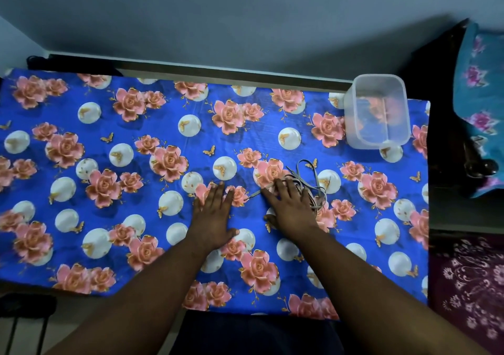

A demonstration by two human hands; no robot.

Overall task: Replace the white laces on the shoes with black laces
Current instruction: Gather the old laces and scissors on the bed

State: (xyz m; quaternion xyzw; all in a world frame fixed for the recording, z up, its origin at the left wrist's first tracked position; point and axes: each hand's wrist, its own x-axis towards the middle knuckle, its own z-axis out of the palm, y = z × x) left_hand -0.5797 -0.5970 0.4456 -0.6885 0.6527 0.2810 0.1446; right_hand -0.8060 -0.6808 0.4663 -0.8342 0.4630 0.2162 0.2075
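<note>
A loose tangle of grey-looking laces (309,174) lies on the blue flowered tablecloth (114,185), right of centre. My right hand (290,204) rests flat on the near part of the tangle, fingers spread; one lace end sticks out to the left under its fingers. My left hand (214,213) lies flat on the cloth just left of it, palm down, touching no lace. No shoe is in view.
A clear plastic container (377,112) stands open at the table's far right. A wall runs along the far edge. To the right are dark furniture (447,142) and patterned fabrics. A dark stool frame (24,316) shows at the lower left.
</note>
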